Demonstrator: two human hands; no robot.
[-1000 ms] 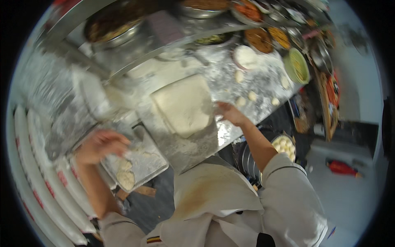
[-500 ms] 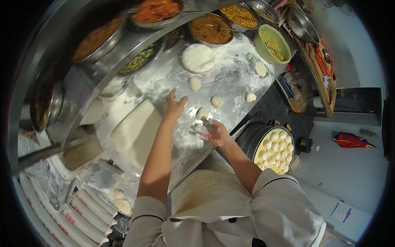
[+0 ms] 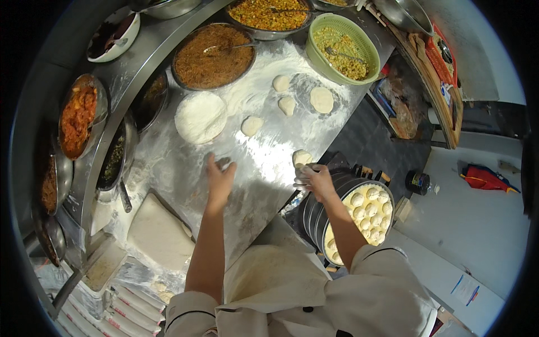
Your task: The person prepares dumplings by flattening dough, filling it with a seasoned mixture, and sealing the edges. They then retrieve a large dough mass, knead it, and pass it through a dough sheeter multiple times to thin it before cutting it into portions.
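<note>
My left hand hovers over the floured steel worktop, thumb and fingers apart, with nothing in it. At the worktop's right edge, my right hand has floury, slightly blurred fingers stretched out beside a dough ball. Whether they touch it is hard to tell. Farther off lie more dough balls and a flattened dough round. A heap of white flour is left of them. To the left of my left forearm rests a large slab of dough.
Bowls of brown filling and yellow filling, plus a green basket, line the far side. A steel shelf bearing bowls arches at left. Below the right edge stands a round steamer with several filled buns.
My view has shifted. My right hand has moved right, to the worktop's edge. Several dough balls now lie closer to the flattened round. My left hand remains empty, fingers apart.
</note>
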